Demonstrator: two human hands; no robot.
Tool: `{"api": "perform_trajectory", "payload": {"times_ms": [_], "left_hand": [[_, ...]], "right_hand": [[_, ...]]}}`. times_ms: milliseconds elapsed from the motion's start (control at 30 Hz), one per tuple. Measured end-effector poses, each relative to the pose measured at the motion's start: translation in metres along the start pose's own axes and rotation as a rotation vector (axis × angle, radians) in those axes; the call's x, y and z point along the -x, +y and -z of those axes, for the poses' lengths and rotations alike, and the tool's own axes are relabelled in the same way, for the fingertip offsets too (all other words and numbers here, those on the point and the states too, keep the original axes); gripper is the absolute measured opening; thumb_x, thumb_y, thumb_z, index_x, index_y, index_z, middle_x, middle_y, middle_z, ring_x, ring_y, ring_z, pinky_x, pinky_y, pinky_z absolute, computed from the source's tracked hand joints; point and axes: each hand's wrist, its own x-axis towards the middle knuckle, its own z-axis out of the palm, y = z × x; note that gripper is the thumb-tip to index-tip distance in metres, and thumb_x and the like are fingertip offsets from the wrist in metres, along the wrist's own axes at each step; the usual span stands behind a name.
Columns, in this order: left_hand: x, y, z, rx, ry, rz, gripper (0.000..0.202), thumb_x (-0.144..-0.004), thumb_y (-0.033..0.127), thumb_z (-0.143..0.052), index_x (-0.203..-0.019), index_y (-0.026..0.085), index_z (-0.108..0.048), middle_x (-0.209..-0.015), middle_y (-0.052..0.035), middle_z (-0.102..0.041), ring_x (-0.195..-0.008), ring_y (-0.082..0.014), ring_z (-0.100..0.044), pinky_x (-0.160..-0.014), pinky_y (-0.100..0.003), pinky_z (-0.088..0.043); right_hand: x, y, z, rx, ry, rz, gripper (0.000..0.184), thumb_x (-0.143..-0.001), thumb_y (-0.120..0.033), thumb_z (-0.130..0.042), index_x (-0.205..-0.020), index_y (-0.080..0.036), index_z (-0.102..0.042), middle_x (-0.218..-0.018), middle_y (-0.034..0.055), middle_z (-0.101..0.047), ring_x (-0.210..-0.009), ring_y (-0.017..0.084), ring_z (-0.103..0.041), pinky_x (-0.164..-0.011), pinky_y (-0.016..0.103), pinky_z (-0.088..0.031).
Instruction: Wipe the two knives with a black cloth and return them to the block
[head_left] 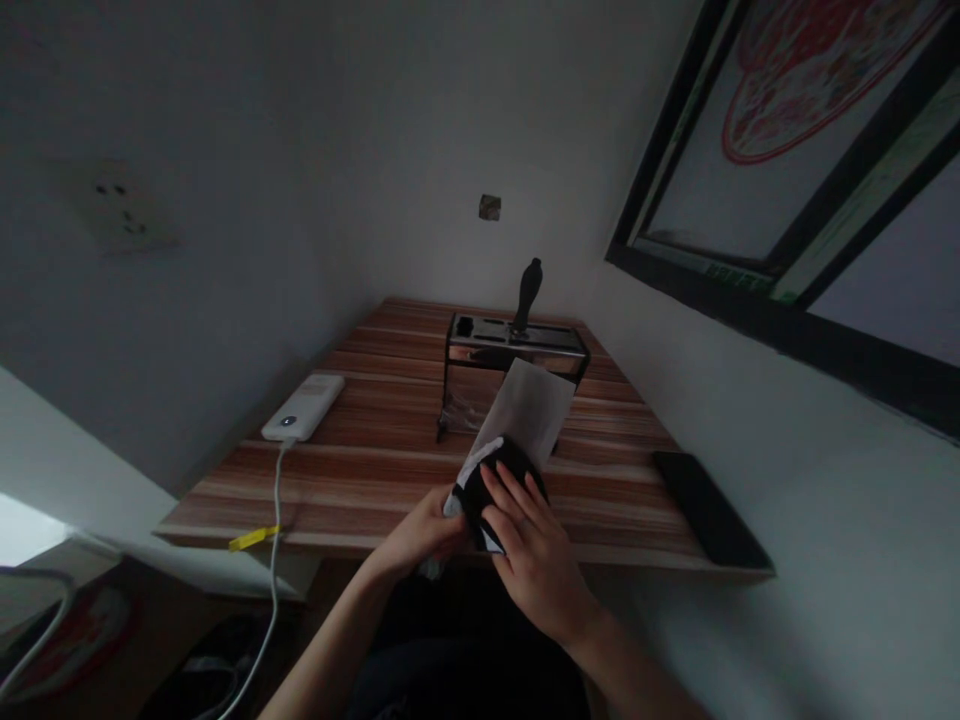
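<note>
A black cloth-like piece (472, 492) with a white edge lies over the lower part of a pale grey flat sheet (534, 405). I hold both tilted above the table's near edge. My left hand (427, 530) is closed on the lower left corner of the black piece, its fingertips partly hidden. From the right, my right hand (536, 560) presses its fingers along the top of the black piece, thumb at the near edge. Just behind the sheet stands a metal frame (517, 335) with an upright black handle (529, 292); the sheet covers part of it.
The wood-grain table (375, 400) meets walls at the back and sides. A white power bank (306, 405) with a white cable (276, 560) and yellow tag (253, 539) lies left. A black phone (709, 505) lies right. A wall socket (116, 208) is at left, a dark-framed window (750, 200) at right.
</note>
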Motion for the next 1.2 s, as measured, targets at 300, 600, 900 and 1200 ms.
{"api": "perform_trajectory", "payload": {"times_ms": [300, 600, 900, 1200], "left_hand": [[0.003, -0.003, 0.0, -0.069, 0.076, 0.021, 0.03, -0.063, 0.027, -0.065, -0.088, 0.014, -0.054, -0.059, 0.005, -0.048, -0.047, -0.0055, -0.036, -0.042, -0.017, -0.03], [0.002, -0.005, 0.002, -0.111, 0.096, 0.052, 0.031, -0.063, 0.021, -0.064, -0.092, 0.016, -0.053, -0.058, 0.0056, -0.046, -0.049, -0.0065, -0.035, -0.042, -0.017, -0.031], [0.002, -0.006, 0.008, -0.072, 0.042, 0.072, 0.049, -0.066, 0.031, -0.065, -0.108, 0.014, -0.048, -0.061, 0.0055, -0.046, -0.048, -0.0059, -0.036, -0.043, -0.017, -0.03], [0.005, 0.0, 0.003, -0.07, 0.048, 0.102, 0.029, -0.064, 0.034, -0.062, -0.079, 0.015, -0.047, -0.048, 0.0093, -0.036, -0.042, -0.004, -0.028, -0.04, -0.017, -0.023]], "right_hand": [[-0.003, 0.009, 0.002, 0.003, -0.117, 0.192, 0.055, -0.083, -0.005, -0.043, -0.136, -0.016, -0.036, -0.14, 0.0049, -0.041, -0.135, 0.019, -0.026, -0.111, 0.044, -0.027], [-0.008, 0.013, 0.005, 0.064, -0.181, 0.27, 0.049, -0.091, -0.008, -0.033, -0.139, -0.014, -0.031, -0.142, 0.0042, -0.038, -0.134, 0.02, -0.029, -0.111, 0.044, -0.027], [-0.011, 0.01, -0.007, 0.167, -0.127, 0.261, 0.043, -0.092, -0.013, -0.036, -0.135, -0.018, -0.039, -0.146, 0.0062, -0.029, -0.135, 0.02, -0.025, -0.108, 0.042, -0.032], [-0.008, 0.003, -0.011, 0.284, -0.091, 0.254, 0.047, -0.091, -0.01, -0.03, -0.138, -0.008, -0.031, -0.146, 0.0075, -0.03, -0.137, 0.019, -0.021, -0.11, 0.04, -0.028]]}}
